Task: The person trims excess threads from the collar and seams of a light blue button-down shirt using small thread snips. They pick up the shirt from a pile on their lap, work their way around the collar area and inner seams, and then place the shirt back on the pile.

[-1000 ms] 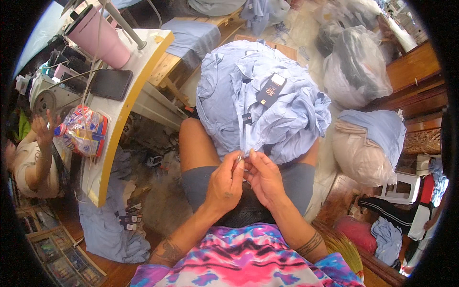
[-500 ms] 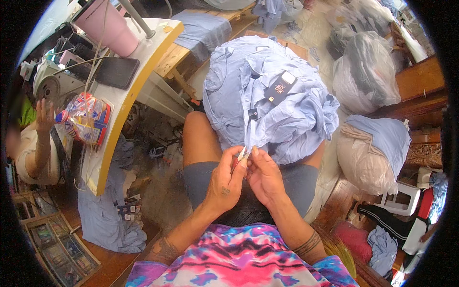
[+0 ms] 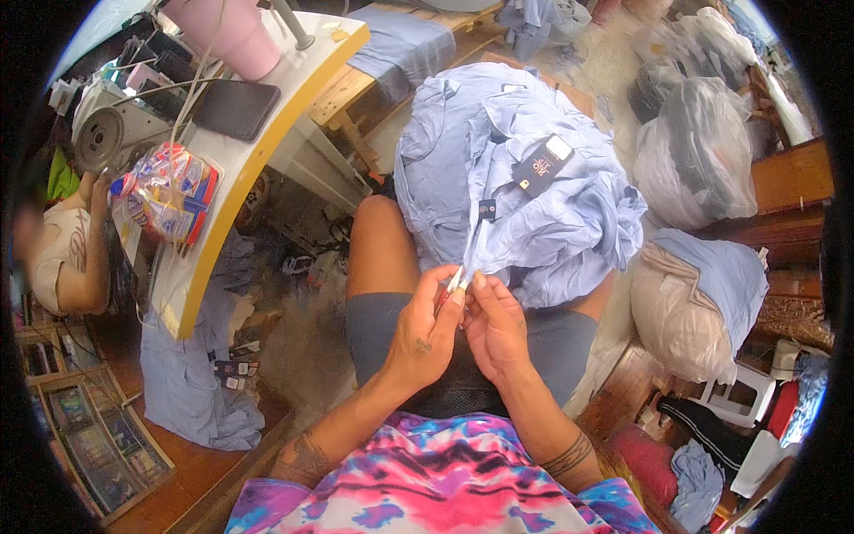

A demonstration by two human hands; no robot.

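A light blue garment (image 3: 445,151) lies bunched over my lap, with a dark hang tag (image 3: 541,165) and a small black label (image 3: 487,210) on it. My left hand (image 3: 423,327) is closed around a small pair of thread snips (image 3: 457,278), with pale blade tips and a bit of red showing between the fingers. Close beside it, my right hand (image 3: 496,327) pinches the near end of the garment's narrow edge. The blade tips sit at that edge; whether they touch the cloth is too small to tell.
To the left, a yellow-edged table (image 3: 307,89) holds a pink tumbler (image 3: 222,40), a dark phone (image 3: 236,109) and a colourful packet (image 3: 169,191). A person (image 3: 71,240) sits beyond it by a machine wheel (image 3: 100,140). Plastic bags (image 3: 694,151) and a wrapped bundle (image 3: 680,311) stand right.
My view has shifted slightly, moving the table and garment rightward in the picture. Both my hands keep their hold. The other person's raised hand has lowered toward the machine.
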